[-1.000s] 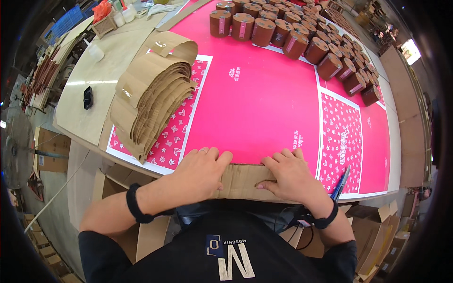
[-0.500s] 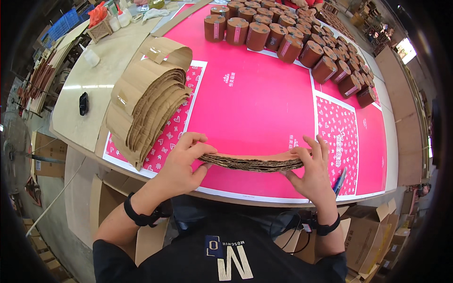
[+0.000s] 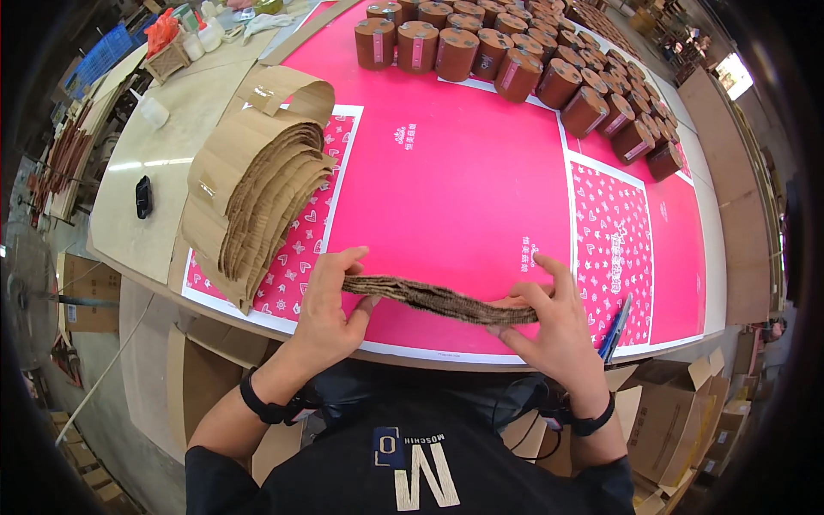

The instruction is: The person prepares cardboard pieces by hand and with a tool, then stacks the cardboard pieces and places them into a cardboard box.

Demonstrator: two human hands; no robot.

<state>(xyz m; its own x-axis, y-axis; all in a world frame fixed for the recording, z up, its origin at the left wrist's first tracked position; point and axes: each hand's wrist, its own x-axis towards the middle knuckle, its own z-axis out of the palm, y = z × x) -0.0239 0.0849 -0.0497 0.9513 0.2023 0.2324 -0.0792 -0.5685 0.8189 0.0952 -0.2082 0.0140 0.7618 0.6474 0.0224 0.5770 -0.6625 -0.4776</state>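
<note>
Between both hands, a stack of thin brown strips (image 3: 433,298) with ragged dark edges is held just above the pink printed sheet (image 3: 463,197), near the table's front edge. Its edge faces me, and it bends in a slight wave, lower at the right. My left hand (image 3: 330,313) is closed on the left end, thumb below and fingers above. At the other end my right hand (image 3: 554,326) pinches the stack the same way. To the left lies a curled pile of brown kraft paper (image 3: 257,180), bound with clear tape.
Many brown cylindrical boxes (image 3: 459,56) stand at the back right. A blue-handled cutting tool (image 3: 616,330) lies right of my right hand. On the left are a small black object (image 3: 143,196) and a white squeeze bottle (image 3: 152,109). Open cardboard cartons (image 3: 674,421) sit below the table.
The stack has gone from a gentle sag to a wavier bend, its right end lower. My hands have shifted slightly with it. The whole view has moved a little.
</note>
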